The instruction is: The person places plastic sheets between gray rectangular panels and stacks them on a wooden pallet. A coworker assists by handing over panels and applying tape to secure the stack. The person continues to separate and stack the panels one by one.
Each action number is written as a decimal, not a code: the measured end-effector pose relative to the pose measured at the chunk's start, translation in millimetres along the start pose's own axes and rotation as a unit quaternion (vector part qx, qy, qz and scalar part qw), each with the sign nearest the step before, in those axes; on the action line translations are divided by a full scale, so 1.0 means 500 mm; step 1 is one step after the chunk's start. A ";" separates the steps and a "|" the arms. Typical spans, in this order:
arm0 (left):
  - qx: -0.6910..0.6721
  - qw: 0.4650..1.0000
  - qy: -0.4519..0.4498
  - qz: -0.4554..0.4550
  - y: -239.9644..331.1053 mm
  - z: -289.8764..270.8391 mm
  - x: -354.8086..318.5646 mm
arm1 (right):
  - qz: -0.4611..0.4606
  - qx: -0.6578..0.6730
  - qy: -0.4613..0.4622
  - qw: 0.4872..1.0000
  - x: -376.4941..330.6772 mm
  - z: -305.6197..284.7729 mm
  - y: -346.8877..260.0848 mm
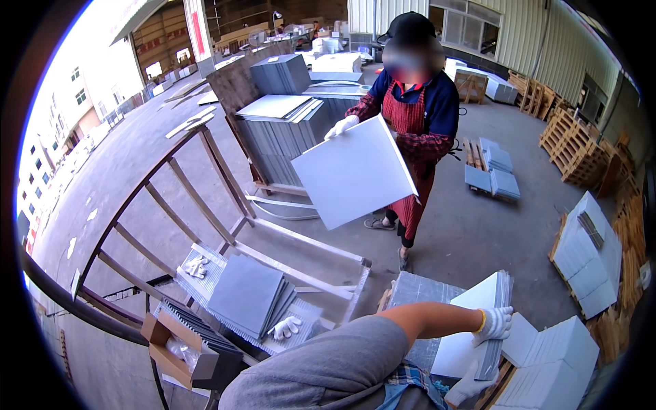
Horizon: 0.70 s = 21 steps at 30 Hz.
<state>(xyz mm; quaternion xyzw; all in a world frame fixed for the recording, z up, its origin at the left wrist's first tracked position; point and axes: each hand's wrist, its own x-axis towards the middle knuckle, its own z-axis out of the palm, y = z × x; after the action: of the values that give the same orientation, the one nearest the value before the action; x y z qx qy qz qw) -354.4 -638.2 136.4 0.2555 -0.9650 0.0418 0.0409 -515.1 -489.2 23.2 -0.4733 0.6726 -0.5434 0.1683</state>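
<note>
My left hand (493, 324), in a white glove, reaches across to the right with its fingers wrapped over the edge of white tiles (459, 350). These tiles stand on edge, tilted, beside a grey slab-like surface (425, 290). At their lower corner is my right hand (467, 387), also gloved, with its fingers closed along the bottom edge; part of it is cut off by the frame. More white tiles (552, 359) lean in a stack just right of my hands.
A person (437, 113) in a red apron carries a large white tile (355, 174) ahead. To the left, a metal frame rack (301, 263) stands near stacked grey tiles (244, 292), loose gloves (285, 328) and an open cardboard box (164, 348). Wooden pallets (574, 150) are at right.
</note>
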 end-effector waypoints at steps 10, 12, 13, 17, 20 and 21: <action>0.009 1.000 -0.024 -0.003 0.009 -0.028 -0.005 | 0.009 -0.018 -0.002 1.000 0.000 -0.006 -0.007; 0.006 1.000 -0.023 -0.003 0.009 -0.032 -0.007 | -0.002 0.012 -0.004 1.000 0.001 -0.004 -0.001; 0.006 1.000 -0.026 -0.004 0.009 -0.031 -0.005 | -0.001 0.010 -0.003 1.000 0.002 -0.003 -0.002; -0.007 1.000 -0.018 0.000 0.006 -0.023 -0.002 | -0.023 0.016 0.000 1.000 0.000 -0.005 -0.011; -0.011 1.000 -0.006 0.003 0.007 -0.023 -0.002 | -0.015 0.018 0.000 1.000 -0.002 -0.008 -0.016; -0.010 1.000 -0.003 0.003 0.008 -0.023 -0.001 | -0.005 0.016 0.000 1.000 -0.002 -0.010 -0.022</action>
<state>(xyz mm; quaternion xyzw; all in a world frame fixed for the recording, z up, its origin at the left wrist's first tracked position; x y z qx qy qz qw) -355.1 -633.3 147.3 0.2521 -0.9663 0.0313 0.0407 -513.1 -485.0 34.3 -0.4739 0.6611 -0.5552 0.1732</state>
